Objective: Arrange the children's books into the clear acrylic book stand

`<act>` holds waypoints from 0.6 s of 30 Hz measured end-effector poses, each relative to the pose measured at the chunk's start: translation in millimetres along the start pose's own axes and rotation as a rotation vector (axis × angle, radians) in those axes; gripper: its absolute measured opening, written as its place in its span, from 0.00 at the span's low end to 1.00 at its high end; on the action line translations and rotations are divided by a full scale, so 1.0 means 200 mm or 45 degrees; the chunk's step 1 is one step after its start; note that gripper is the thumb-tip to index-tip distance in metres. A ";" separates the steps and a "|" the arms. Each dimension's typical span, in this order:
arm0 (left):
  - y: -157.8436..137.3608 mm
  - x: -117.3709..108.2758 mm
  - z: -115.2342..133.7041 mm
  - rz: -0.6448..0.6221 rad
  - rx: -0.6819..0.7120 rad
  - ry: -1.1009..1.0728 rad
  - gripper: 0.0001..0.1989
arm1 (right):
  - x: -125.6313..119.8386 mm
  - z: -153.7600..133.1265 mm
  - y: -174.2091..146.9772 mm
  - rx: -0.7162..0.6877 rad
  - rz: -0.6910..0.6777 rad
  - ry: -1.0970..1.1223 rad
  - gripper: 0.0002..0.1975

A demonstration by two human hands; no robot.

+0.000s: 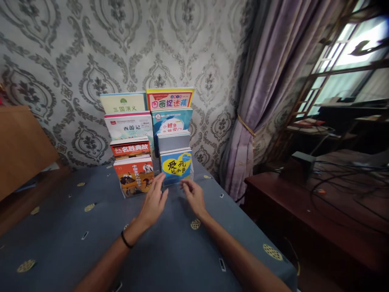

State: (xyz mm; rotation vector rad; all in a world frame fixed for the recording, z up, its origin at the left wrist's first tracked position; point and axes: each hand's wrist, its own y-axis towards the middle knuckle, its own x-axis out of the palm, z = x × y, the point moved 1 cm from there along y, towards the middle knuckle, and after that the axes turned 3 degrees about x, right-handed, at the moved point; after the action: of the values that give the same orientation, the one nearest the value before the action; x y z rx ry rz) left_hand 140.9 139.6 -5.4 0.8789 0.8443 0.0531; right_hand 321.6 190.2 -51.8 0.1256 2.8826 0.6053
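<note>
Two columns of upright books stand against the wall, each column stepped from tall at the back to short in front. My left hand (154, 201), a black band at its wrist, is open with fingers stretched towards the gap between the orange book (136, 177) and the blue book with a yellow heart (176, 165). Close to the blue book's lower right corner is my right hand (194, 197), its fingers loosely bent with nothing visible in them. Whether either hand touches a book, I cannot tell. Behind are a red-titled book (130, 149), a white book (129, 127) and a teal book (172, 119).
A dark blue patterned cloth (100, 239) covers the table. Purple curtains (247, 121) hang to the right, beside a dark red desk (279, 198) with tangled black cables (343, 194). A wooden board (26, 148) is at the left edge.
</note>
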 end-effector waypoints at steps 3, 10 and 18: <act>0.18 0.00 0.02 0.173 -0.002 -0.091 0.28 | -0.11 -0.07 0.20 -0.108 0.321 0.054 0.17; 0.52 0.07 -0.09 0.387 -0.175 -0.280 0.35 | -0.24 -0.18 0.65 -0.248 0.380 0.058 0.26; 0.66 0.10 -0.14 0.413 -0.446 -0.346 0.39 | -0.18 -0.25 0.80 -0.283 0.158 0.107 0.27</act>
State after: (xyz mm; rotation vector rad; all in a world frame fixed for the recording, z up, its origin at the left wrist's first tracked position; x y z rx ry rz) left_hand 174.3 252.0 63.4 0.6649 0.4151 0.3474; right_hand 352.9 311.9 64.9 0.2533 2.8776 0.9708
